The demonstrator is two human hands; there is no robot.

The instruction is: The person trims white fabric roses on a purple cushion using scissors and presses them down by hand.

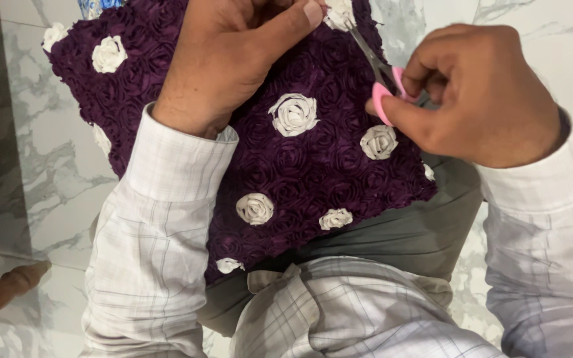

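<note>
- Two hands work over a purple rosette cushion [313,166] lying on the person's lap.
- The left hand [230,56] presses flat on the cushion, its thumb extended toward a white rosette [339,13] at the cushion's top edge.
- The right hand [482,96] grips pink-handled scissors [382,76], fingers curled through the loops, blades reaching to that rosette beside the left thumb tip.

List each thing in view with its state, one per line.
Purple rosette cushion: lying on the person's lap, tilted.
Pink-handled scissors: held, blades pointing at a white rosette near the cushion's top edge.
Left hand: pressing on the cushion, thumb beside that rosette.
Right hand: fingers through the scissor handles.
</note>
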